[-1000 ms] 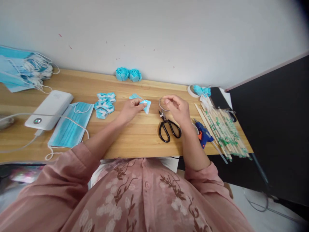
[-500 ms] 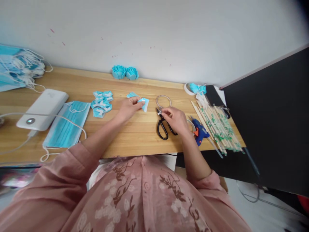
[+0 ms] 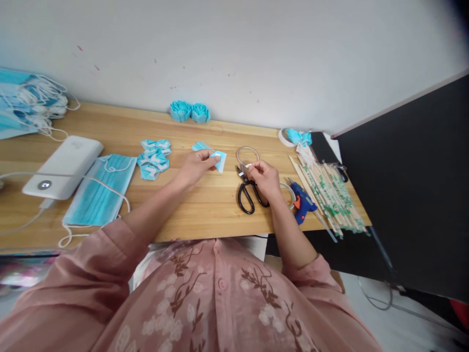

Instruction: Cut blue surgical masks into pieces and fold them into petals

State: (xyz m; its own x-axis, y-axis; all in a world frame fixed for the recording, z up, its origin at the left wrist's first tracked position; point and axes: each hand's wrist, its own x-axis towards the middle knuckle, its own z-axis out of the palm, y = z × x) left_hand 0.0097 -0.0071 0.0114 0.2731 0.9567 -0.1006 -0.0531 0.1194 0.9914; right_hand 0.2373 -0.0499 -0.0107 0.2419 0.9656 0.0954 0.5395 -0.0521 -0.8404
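Here, blue piece (image 3: 221,161), left hand (image 3: 197,167) pinching

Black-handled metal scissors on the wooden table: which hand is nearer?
Right. The right hand partly covers the scissors in view; contact is unclear. The left hand is off to their left, pinching a flat blue-and-white piece.

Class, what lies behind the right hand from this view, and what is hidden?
Scissors show behind the right hand, one black handle in plain view. The hand covers part of the other handle.
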